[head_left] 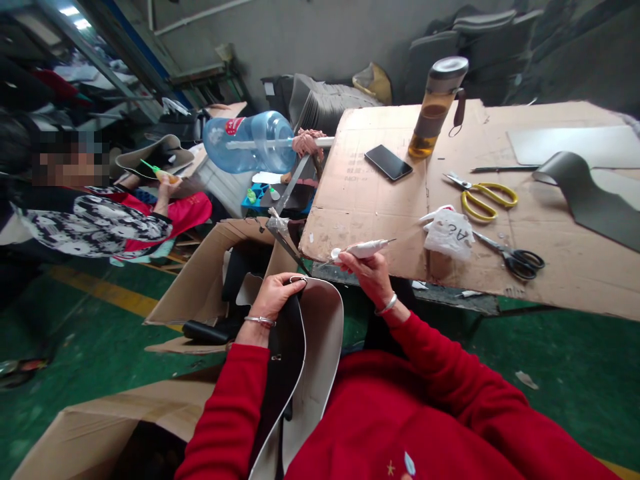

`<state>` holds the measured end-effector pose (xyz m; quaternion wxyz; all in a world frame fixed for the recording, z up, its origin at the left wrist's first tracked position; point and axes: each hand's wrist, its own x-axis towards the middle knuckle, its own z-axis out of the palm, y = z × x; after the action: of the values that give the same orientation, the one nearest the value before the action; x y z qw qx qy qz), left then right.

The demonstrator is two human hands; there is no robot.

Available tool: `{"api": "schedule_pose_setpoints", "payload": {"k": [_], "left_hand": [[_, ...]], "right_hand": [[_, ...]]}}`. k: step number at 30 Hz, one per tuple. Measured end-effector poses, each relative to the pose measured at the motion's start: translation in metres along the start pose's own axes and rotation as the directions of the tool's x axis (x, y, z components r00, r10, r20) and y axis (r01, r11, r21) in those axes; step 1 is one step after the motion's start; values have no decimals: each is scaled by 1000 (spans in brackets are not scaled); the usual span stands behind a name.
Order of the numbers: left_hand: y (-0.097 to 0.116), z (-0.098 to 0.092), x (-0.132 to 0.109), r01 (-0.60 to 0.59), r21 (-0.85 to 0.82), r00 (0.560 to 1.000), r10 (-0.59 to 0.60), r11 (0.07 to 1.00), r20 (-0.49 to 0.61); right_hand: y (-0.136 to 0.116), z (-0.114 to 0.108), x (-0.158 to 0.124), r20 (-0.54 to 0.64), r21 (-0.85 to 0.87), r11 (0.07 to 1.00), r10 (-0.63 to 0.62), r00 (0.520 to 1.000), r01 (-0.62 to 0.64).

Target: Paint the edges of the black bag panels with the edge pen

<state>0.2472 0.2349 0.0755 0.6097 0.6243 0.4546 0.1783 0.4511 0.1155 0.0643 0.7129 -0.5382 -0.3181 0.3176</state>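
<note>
My left hand (274, 293) is closed on the upper edge of a curved, bendable panel (320, 320), dark on one side and beige on the other. A thin white loop shows at its fingertips. Between the fingers of my right hand (373, 275) is a white slim tool (367, 249) with a thin pointed tip, which points right, over the cardboard's front edge. A small round white piece shows at the tool's other end. The panel hangs down in front of me, and its lower part runs out of view between my left sleeve and my body.
On the cardboard-covered table (330, 213) are a phone (389, 163), a drink bottle (437, 110), yellow-handled snips (487, 198), black scissors (520, 260) and a plastic bag (450, 232). Open cardboard boxes (200, 267) stand left. A co-worker (115, 220) sits beyond, near a large water bottle (250, 141).
</note>
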Motion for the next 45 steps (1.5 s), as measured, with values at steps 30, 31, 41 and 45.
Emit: {"api": "schedule_pose_setpoints", "payload": {"k": [30,31,41,45], "left_hand": [[-13,-14,-10,-76,37,996,75,996,48],[-14,-13,-11,-81,41,996,80,996,45],[-19,-5,-19,-97,-41,995,97,994,-16],[-16,-2,-23,-72,-73,997,68,995,-47]], "right_hand": [[28,31,-12,164,-13,994,112,980,-112],[27,32,-12,160,4,991,130,979,-132],[9,36,-13,94,112,971,201,975,-211],[-3,31,-12,71,101,981,162,984,-169]]}}
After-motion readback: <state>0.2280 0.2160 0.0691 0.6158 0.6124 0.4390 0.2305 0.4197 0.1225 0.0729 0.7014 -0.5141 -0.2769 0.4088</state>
